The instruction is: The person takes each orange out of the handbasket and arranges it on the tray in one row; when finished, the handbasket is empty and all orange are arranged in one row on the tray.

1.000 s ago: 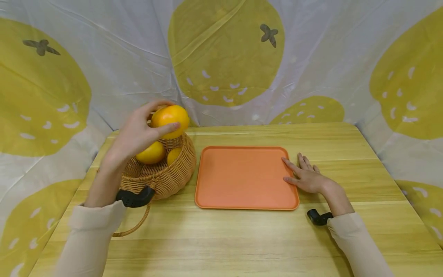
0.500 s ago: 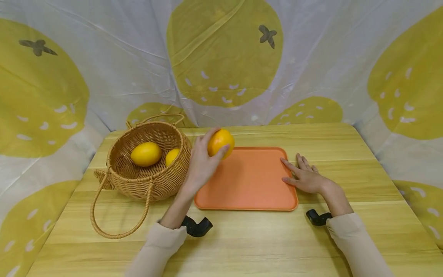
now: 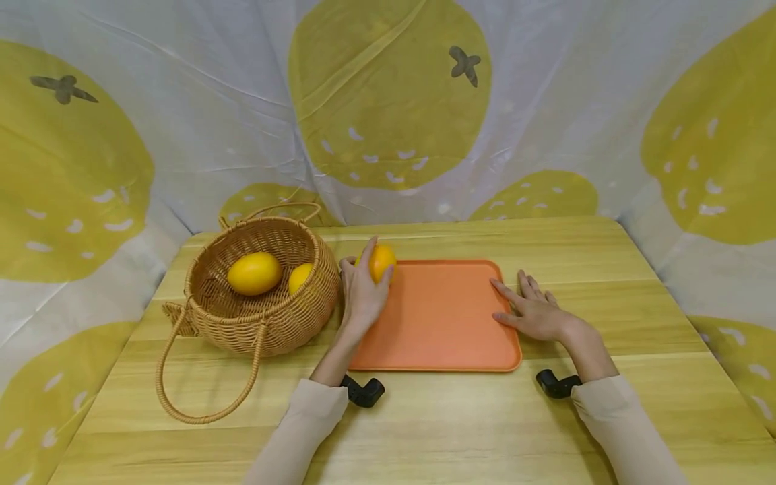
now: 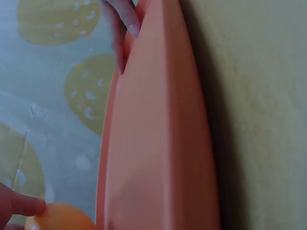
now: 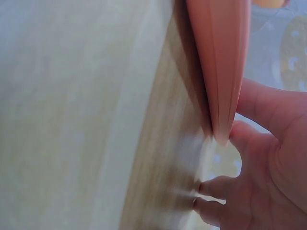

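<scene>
Presently the left hand [image 3: 362, 296] grips an orange [image 3: 380, 261] — fingers curled round it at the orange tray's [image 3: 442, 316] far-left corner. Right hand [image 3: 536, 313] lies flat, fingers spread, touching the tray's right edge — on the tabletop [image 3: 461, 417].

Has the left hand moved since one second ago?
Yes. The left hand, gripping an orange, went right from above the basket to the tray.

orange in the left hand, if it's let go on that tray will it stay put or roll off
The orange is round and smooth, so it would likely roll on the flat tray. The tray's raised rim is low, so it would probably stop only a slow roll. The left hand wraps it with fingers and thumb easily, so it seems firm and not heavy.
</scene>
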{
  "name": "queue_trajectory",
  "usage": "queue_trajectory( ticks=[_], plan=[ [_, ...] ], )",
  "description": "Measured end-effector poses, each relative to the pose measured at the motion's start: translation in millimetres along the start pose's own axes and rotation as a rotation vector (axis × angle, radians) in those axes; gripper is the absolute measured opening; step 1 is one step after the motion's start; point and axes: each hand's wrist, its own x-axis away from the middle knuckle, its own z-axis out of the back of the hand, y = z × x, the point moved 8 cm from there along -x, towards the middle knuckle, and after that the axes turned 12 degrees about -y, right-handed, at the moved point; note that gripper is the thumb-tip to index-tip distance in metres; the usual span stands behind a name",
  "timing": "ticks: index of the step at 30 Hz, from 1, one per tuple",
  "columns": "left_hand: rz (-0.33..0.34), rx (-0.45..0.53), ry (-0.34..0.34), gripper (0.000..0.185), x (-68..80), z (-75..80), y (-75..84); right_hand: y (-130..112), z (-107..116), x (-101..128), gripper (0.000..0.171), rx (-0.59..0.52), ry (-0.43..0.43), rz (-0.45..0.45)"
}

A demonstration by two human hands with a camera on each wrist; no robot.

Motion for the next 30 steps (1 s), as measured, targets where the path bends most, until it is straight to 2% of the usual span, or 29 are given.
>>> queue_trajectory(
  ticks=[7,12,18,30],
  plan=[
    [-0.008,-0.067,0.013,0.054,-2.2,-3.6,-7.0,-0.1,1.4,0.4,0.077,0.005,0.007,0.007],
    [0.029,-0.084,-0.051,0.062,-3.4,-4.3,-12.7,-0.9,0.7,0.2,0.076,0.006,0.0,0.008],
    [0.004,-0.107,-0.108,0.066,-6.5,-1.8,-16.3,-0.8,0.1,1.4,0.075,0.001,-0.004,0.009],
    [-0.025,-0.089,-0.09,0.066,-8.4,-2.2,-19.2,2.5,2.8,2.8,0.075,0.022,-0.012,0.008]
  ],
)
